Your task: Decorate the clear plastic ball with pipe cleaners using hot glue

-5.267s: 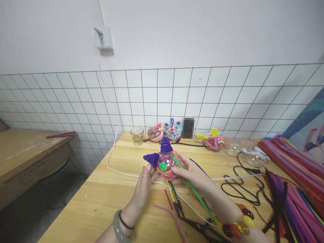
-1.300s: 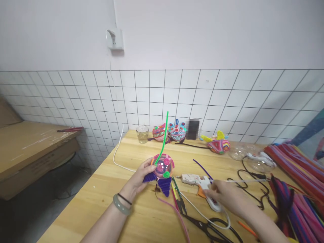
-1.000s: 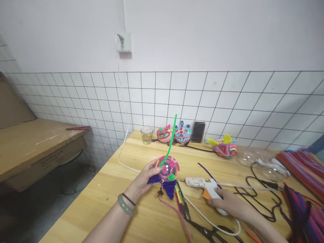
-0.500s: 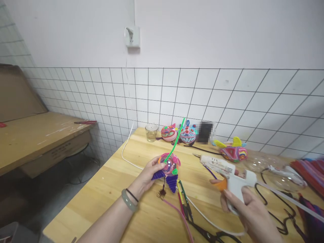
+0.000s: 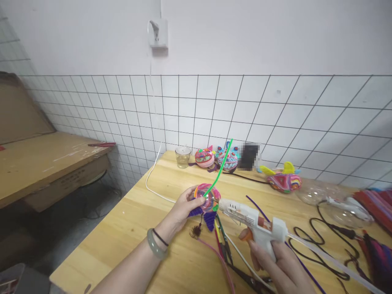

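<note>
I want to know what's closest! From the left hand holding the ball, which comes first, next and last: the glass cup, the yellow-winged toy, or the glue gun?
1. Glue gun: its tip is right at the ball beside the left hand.
2. Glass cup: behind the hand, by the tiled wall.
3. Yellow-winged toy: far off to the right, near the wall.

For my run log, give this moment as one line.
left hand: holds ornament ball | right hand: holds glue gun | nozzle at ball

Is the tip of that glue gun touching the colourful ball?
Cannot tell. In the head view the glue gun nozzle meets the ball's edge, no gap visible, contact unclear.
</note>
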Motion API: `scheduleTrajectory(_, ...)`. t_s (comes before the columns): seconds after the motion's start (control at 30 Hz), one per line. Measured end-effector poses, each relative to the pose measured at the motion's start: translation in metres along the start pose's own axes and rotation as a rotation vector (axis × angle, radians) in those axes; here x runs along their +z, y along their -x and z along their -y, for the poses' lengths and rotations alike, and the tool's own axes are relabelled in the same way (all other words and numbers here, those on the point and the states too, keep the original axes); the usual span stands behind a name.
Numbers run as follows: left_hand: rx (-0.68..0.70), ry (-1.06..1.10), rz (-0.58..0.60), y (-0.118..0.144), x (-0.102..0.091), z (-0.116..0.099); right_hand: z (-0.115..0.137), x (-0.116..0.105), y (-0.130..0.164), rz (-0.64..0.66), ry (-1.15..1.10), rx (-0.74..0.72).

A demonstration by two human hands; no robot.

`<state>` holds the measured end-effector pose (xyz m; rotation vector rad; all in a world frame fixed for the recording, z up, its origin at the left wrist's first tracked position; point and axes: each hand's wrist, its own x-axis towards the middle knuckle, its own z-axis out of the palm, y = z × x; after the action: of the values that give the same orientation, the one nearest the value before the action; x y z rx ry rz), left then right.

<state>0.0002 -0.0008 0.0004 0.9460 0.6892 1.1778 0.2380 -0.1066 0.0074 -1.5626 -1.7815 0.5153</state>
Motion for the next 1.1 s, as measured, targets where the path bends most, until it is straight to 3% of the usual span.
scheduleTrajectory(0.67, 0.021, -0.048, 0.012, 0.005, 0.008, -0.006, 0.007, 0.002, -0.003, -0.057, 0.061, -0.125)
scheduleTrajectory(0.9, 0.036, -0.048, 0.017, 0.004, 0.006, -0.002, 0.003, 0.004, -0.002, -0.004, 0.019, -0.149)
scheduleTrajectory(1.1, 0.044, -0.046, 0.029, 0.004, 0.006, -0.002, 0.011, 0.002, -0.005, -0.099, 0.037, -0.208)
